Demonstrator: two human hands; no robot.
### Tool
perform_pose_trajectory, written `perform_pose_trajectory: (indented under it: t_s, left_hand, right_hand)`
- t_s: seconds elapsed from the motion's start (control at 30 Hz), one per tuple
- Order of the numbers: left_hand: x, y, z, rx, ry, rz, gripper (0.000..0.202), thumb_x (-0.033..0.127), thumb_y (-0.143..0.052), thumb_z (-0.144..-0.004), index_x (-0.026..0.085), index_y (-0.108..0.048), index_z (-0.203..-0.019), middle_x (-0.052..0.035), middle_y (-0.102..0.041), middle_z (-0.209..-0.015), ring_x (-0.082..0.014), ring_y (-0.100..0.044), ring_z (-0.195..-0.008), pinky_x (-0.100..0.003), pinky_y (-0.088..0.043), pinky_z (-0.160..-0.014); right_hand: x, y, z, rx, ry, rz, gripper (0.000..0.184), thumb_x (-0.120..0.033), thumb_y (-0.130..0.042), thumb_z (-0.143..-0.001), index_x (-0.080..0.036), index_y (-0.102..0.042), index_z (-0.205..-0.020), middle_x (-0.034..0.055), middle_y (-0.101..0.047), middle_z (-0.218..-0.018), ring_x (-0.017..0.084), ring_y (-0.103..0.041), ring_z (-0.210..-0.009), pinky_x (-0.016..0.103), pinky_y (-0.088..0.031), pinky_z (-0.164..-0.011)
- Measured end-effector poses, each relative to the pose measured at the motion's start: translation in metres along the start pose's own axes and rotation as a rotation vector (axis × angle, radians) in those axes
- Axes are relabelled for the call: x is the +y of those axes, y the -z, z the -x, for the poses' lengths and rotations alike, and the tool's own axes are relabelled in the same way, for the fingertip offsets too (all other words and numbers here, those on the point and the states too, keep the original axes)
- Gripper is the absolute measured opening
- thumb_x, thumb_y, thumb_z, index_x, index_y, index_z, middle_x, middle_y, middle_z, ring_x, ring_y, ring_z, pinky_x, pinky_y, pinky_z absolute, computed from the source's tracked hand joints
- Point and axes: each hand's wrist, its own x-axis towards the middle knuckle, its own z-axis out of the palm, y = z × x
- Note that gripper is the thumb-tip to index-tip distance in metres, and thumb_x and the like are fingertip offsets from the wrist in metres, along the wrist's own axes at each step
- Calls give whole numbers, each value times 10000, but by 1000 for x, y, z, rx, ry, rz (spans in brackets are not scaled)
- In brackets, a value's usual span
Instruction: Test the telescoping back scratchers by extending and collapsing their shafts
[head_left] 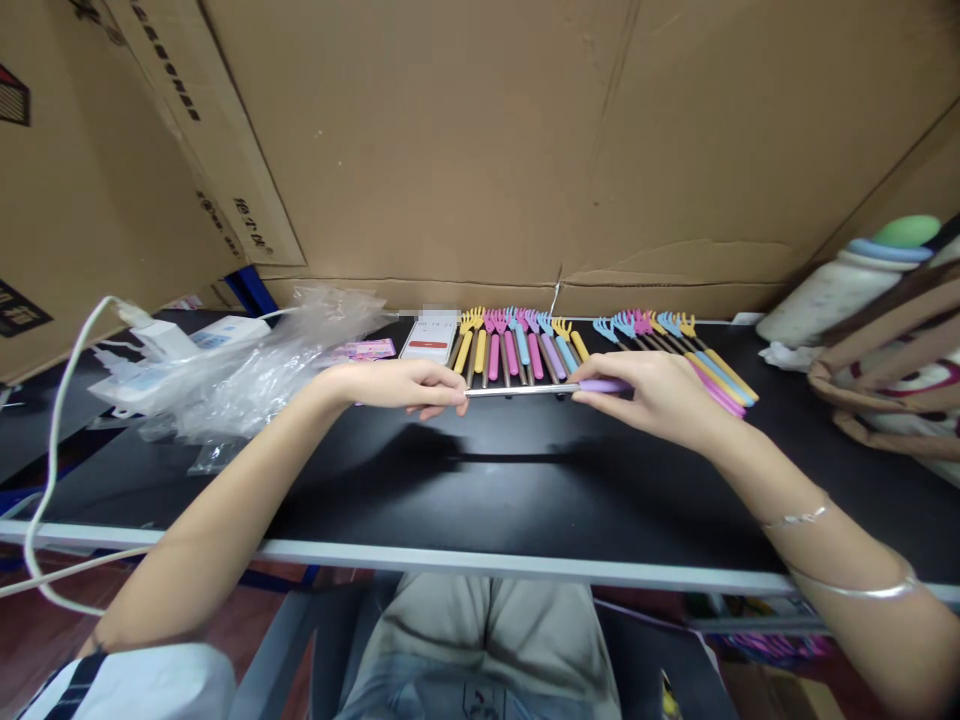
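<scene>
A telescopic back scratcher [521,391] with a silver rod and purple grip is held level above the black table. My left hand [405,383] pinches the rod's left end, and its fingers hide whatever is at that tip. At the other end, my right hand [649,392] is closed on the purple grip, thumb below and fingers above. Just behind lies a row of back scratchers [514,353] in yellow, pink, blue and purple, claws pointing away. A second fanned group [705,362] lies behind my right hand, partly covered by it.
Clear plastic bags [247,375] and a white power strip [139,380] with a cable occupy the left side. A phone [430,338] lies at the back. On the right stand a white bottle [829,285] and a brown bag [847,385]. Cardboard [465,140] walls the back.
</scene>
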Motion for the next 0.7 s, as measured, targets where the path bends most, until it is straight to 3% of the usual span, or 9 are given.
perform_pose_trajectory:
  t_s: [0.17,0.43,0.57,0.7]
  left_hand:
    - [-4,7,6,-25,41,40,337,439,-402,-923,159,-556,-816,37,-458,-597,-82,-414,-559,-185,-337,-546]
    - [-26,22,18,-20,75,18,360,470,-409,-920,154,-569,-853,23,-494,-629,-96,-443,-600,-190,-378,-607]
    - [-24,25,21,5,54,-32,379,475,-394,-922,158,-574,-817,12,-514,-665,-108,-461,-664,-188,-378,-650]
    - [-20,28,28,34,117,-83,397,490,-380,-918,161,-549,-773,1,-534,-704,-118,-482,-692,-190,-383,-659]
  right_hand:
    - [8,7,1,-64,-55,-34,238,-458,-523,-867,-258,-644,-912,-25,-693,-776,119,-607,-649,219,-369,-576]
    - [42,18,9,-183,-100,-128,303,-511,-495,-868,-244,-632,-907,4,-678,-791,125,-577,-631,241,-392,-587]
    - [53,25,11,-217,-125,-142,340,-534,-465,-872,-237,-622,-923,14,-663,-774,142,-575,-627,264,-409,-592]
    - [65,32,15,-242,-159,-183,361,-557,-461,-866,-234,-618,-906,19,-654,-755,166,-585,-634,289,-436,-588]
